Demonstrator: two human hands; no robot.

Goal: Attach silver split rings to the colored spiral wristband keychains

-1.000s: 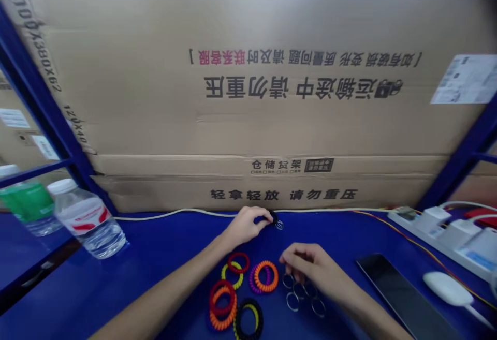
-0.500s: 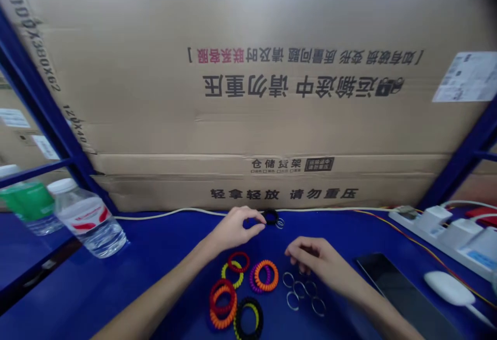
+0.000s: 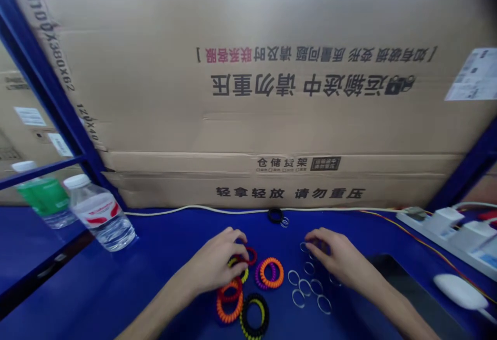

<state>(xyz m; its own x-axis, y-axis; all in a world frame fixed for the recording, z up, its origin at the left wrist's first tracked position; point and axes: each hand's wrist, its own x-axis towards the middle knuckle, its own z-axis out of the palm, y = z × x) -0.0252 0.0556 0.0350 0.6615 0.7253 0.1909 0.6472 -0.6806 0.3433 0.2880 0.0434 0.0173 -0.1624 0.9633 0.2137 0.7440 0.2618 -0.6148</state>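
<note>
My left hand (image 3: 217,263) rests on the blue table with its fingers curled onto a red coil bracelet (image 3: 250,255) that overlaps a yellow one. Beside it lie a purple-and-orange coil pair (image 3: 271,274), a red-and-orange pair (image 3: 230,302) and a black-and-yellow pair (image 3: 254,317). My right hand (image 3: 336,260) has its fingertips pinched on a metal key ring (image 3: 304,247). Several more loose key rings (image 3: 306,289) lie just below it. A black coil with a key ring attached (image 3: 276,216) lies apart, close to the cardboard box.
A large cardboard box (image 3: 272,122) stands along the back of the blue table (image 3: 163,247). Two water bottles (image 3: 101,218) are at the left by a blue shelf post. A dark phone (image 3: 419,298), a white mouse (image 3: 460,292) and a power strip (image 3: 450,231) are at the right.
My left hand let go of the black coil with its ring near the box and drew back onto the red coil. My right hand moved up and right to a key ring.
</note>
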